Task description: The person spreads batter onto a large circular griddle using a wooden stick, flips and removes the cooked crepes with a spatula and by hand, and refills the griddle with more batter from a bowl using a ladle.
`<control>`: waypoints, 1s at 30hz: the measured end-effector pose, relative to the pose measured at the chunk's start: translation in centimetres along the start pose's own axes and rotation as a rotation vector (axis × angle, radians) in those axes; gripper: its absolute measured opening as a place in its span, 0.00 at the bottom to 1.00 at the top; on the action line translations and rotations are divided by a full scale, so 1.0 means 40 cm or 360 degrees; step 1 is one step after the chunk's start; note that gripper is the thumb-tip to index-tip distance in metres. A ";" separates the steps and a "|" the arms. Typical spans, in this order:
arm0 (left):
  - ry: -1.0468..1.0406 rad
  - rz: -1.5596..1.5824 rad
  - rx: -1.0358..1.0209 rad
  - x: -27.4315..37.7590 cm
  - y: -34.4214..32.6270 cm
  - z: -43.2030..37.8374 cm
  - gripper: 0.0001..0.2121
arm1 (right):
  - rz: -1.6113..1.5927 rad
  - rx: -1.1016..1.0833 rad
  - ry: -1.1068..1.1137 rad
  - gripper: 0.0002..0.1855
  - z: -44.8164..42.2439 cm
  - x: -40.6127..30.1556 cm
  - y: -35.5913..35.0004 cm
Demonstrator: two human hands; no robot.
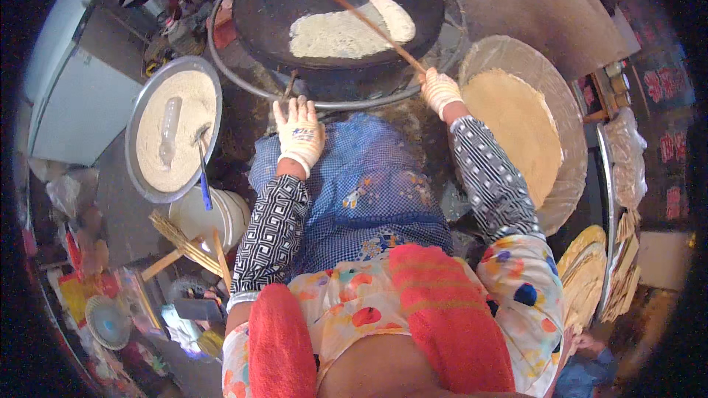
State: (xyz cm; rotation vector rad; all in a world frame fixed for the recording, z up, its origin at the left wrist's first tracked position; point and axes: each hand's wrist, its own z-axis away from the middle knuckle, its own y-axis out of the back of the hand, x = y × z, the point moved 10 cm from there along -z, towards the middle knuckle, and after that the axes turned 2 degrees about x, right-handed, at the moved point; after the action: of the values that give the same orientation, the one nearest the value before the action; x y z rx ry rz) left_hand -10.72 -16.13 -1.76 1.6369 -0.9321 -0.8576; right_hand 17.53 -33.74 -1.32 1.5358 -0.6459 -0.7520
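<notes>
My right hand (441, 93), in a pale knit glove, grips one end of a thin wooden stick (408, 57). The stick slants up and left across a dark round griddle (257, 22). Pale batter or dough (334, 36) lies on the griddle in an oblong patch, with a thicker lobe at its right end under the stick. My left hand (300, 134), also gloved, lies flat with its fingers somewhat apart and holds nothing. Its fingertips are at the near side of the metal ring (354, 105) around the griddle, beside a short stick (290, 84).
A metal basin (131, 146) at left holds pale meal or batter, a clear plastic bottle (170, 127) and a blue-handled ladle (205, 185). Below stand a bucket (238, 213) and a straw brush (180, 235). Right, a plastic-lined container (572, 177) holds round flatbreads (511, 127). Another person (587, 370) appears lower right.
</notes>
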 end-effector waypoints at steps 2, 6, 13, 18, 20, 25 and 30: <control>0.0010 -0.0009 -0.0015 -0.007 0.007 -0.010 0.27 | -0.0059 0.0078 -0.0128 0.21 -0.024 0.061 0.026; 0.0097 -0.0114 -0.0150 -0.063 -0.014 -0.011 0.27 | -0.0257 -0.0055 -0.0101 0.20 -0.025 -0.027 0.047; 0.0197 -0.0071 -0.0301 -0.107 -0.002 -0.042 0.26 | -0.0059 0.0036 -0.0282 0.20 -0.008 0.121 0.032; 0.0349 -0.0093 -0.0304 -0.198 -0.007 -0.030 0.26 | -0.0029 -0.0135 -0.0012 0.20 0.001 -0.025 0.045; 0.0351 -0.0048 -0.0219 -0.197 -0.020 -0.044 0.27 | -0.0137 0.0016 -0.0246 0.15 -0.023 0.107 -0.003; 0.0472 -0.0242 -0.0161 -0.307 -0.028 -0.035 0.24 | -0.0028 0.0163 0.0075 0.20 -0.006 -0.055 0.054; 0.0310 0.0178 -0.0362 -0.043 0.064 -0.089 0.26 | -0.0020 0.0048 -0.0202 0.16 -0.023 0.112 -0.038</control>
State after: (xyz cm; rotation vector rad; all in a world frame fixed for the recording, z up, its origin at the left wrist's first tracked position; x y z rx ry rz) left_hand -8.76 -13.59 1.69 1.4297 -0.7539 -0.6875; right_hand 21.02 -36.45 -3.21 1.5296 -0.7446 -0.8580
